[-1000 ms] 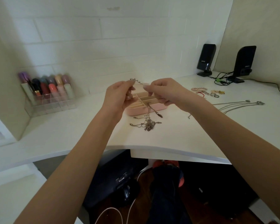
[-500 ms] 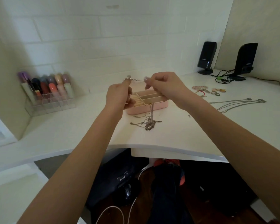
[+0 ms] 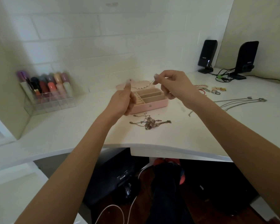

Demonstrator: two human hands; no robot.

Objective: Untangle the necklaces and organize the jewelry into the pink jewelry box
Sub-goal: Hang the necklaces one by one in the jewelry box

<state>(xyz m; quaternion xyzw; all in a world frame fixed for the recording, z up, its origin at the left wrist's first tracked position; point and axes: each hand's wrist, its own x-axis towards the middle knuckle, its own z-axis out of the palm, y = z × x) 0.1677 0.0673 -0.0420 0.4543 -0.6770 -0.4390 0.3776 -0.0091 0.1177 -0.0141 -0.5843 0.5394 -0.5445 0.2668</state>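
A thin silver chain (image 3: 141, 86) hangs in a shallow arc above the open pink jewelry box (image 3: 149, 105). My left hand (image 3: 123, 102) pinches its left end with thumb and fingertip. My right hand (image 3: 173, 84) pinches the right end, other fingers curled. The box shows beige compartments and its lid lies back. A tangled heap of silver necklaces (image 3: 149, 122) lies on the white desk (image 3: 71, 131) just in front of the box. Straightened necklaces (image 3: 239, 102) lie side by side to the right.
Rings and bracelets (image 3: 208, 90) are scattered behind the laid-out chains. A clear organizer of lipsticks (image 3: 47, 92) stands at the left wall. Two black speakers (image 3: 207, 56) with cables sit at the back right. The desk's curved front edge runs below the heap.
Both hands have drawn apart, the chain now stretched wider between them. The strand that hung from the hands down to the heap is gone; the heap lies alone on the desk.
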